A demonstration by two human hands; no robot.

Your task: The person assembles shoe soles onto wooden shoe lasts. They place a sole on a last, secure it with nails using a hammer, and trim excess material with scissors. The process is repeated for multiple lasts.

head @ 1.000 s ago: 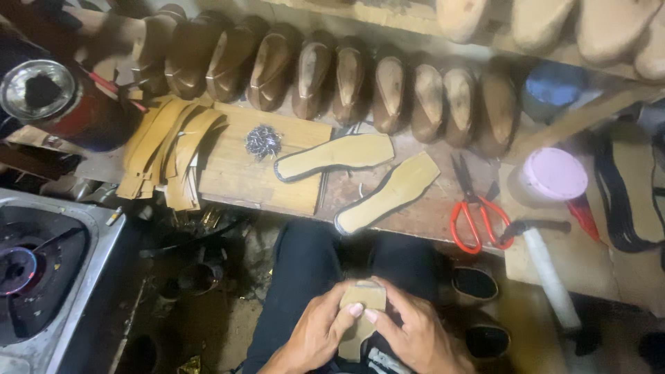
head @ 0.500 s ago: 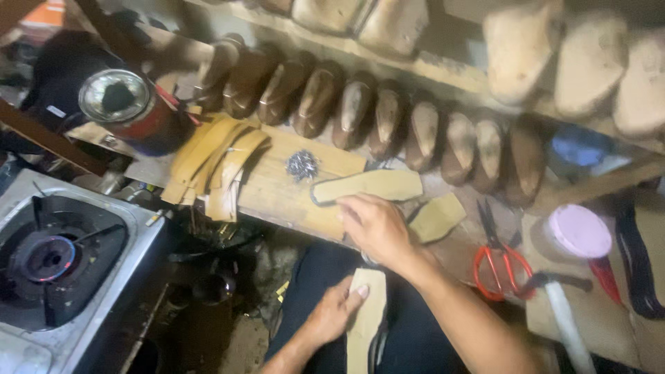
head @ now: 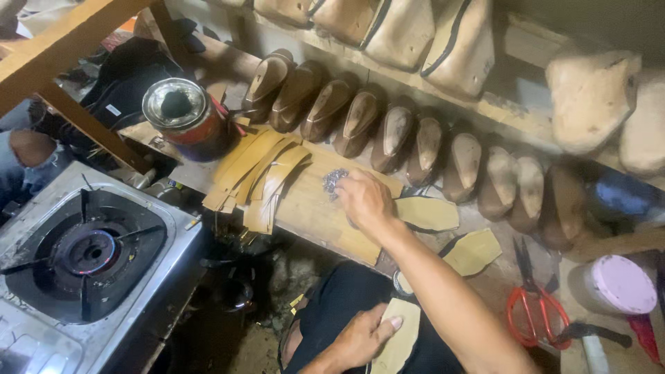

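My right hand (head: 366,201) reaches out over the wooden board (head: 312,208), its fingers curled at a small pile of metal tacks (head: 334,180). Whether it grips any tacks is hidden by the knuckles. My left hand (head: 360,336) rests on my lap and holds a tan insole (head: 400,339) against my thigh. Two more tan insoles (head: 428,213) (head: 474,253) lie on the bench just right of my right wrist. A fan of tan leather strips (head: 260,176) lies on the board's left end.
A row of brown shoe lasts (head: 388,131) stands behind the board, with paler lasts (head: 415,31) on a shelf above. A round tin (head: 181,118) sits at left. A gas stove (head: 83,256) is at lower left. Red-handled scissors (head: 533,305) and a pink-lidded tub (head: 613,284) lie at right.
My right hand left the insole on my lap and moved forward across the bench to the tack pile. My left hand stayed on the insole. The view swung left, showing the stove.
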